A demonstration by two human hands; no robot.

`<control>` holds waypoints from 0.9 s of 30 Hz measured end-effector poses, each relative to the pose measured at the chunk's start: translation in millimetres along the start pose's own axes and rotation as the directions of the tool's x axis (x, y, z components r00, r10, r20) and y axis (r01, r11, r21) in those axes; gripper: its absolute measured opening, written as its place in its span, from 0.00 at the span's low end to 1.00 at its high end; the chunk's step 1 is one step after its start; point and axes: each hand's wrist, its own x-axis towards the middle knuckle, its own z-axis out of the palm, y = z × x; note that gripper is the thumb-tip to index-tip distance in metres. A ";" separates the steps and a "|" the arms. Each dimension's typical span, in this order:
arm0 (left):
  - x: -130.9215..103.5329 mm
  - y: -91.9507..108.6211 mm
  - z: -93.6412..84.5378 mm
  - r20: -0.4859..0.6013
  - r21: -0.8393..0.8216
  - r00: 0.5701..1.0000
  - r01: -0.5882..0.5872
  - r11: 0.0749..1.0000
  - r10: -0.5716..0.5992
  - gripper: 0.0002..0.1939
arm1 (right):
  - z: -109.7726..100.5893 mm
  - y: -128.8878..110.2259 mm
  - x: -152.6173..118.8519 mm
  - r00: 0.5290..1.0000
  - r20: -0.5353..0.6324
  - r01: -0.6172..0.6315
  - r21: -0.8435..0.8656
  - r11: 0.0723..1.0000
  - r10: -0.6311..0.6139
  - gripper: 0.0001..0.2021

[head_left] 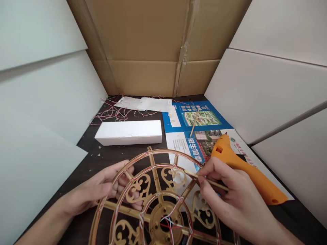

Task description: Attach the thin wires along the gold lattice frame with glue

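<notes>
A gold round frame [158,180] with rings, spokes and scroll ornaments is tilted toward me, its bottom cut off by the view. Thin red and white wires [170,224] run along its rings and gather at the hub. My left hand [98,189] grips the frame's left rim, thumb in front and fingers behind. Between thumb and fingers, my right hand [237,200] pinches a thin wooden stick [215,183]. The stick's pale tip lies at the upper right of the middle ring; whether it touches cannot be made out.
An orange glue gun [265,185] lies right of the frame on a blue and white printed sheet [173,131], where another wooden stick [195,122] rests. Behind the frame are a white box [129,132], tangled wires [112,114] and a white packet [143,103]. White and cardboard panels [143,76] enclose the table.
</notes>
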 end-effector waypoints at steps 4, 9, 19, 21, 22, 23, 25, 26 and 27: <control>2.4 -0.3 -8.1 0.147 -0.096 0.986 -0.069 0.993 0.082 0.30 | 1.9 1.2 13.2 0.999 0.006 -0.033 0.064 0.997 0.033 0.07; 3.0 -8.7 -15.6 0.105 -0.204 0.989 -0.079 0.976 0.102 0.37 | 5.7 -11.5 47.9 0.996 0.082 0.027 0.161 0.987 -0.041 0.05; 17.3 20.1 -34.1 0.160 -0.077 0.987 -0.014 0.997 0.026 0.34 | 20.1 -54.2 121.1 0.898 0.355 0.216 0.162 0.963 -0.261 0.04; 21.2 21.0 -35.9 0.155 -0.061 0.987 -0.032 0.998 0.041 0.30 | 24.8 -55.4 125.3 0.881 0.388 0.225 0.163 0.961 -0.272 0.04; 23.0 20.5 -36.1 0.145 -0.061 0.988 -0.046 0.997 0.054 0.29 | 27.3 -54.9 126.0 0.874 0.402 0.227 0.159 0.961 -0.273 0.03; 24.4 19.6 -35.9 0.134 -0.062 0.989 -0.057 0.996 0.065 0.27 | 29.8 -53.9 125.9 0.868 0.415 0.227 0.153 0.962 -0.271 0.03; 26.8 17.5 -35.1 0.124 -0.058 0.991 -0.053 0.997 0.060 0.25 | 34.0 -51.2 124.0 0.860 0.439 0.226 0.132 0.965 -0.261 0.03; 27.8 16.6 -34.9 0.129 -0.054 0.991 -0.037 0.998 0.043 0.25 | 35.3 -49.8 122.5 0.857 0.448 0.225 0.116 0.967 -0.253 0.03; 28.9 15.8 -35.0 0.137 -0.049 0.990 -0.019 0.999 0.025 0.25 | 35.8 -48.7 120.7 0.857 0.454 0.224 0.097 0.970 -0.244 0.03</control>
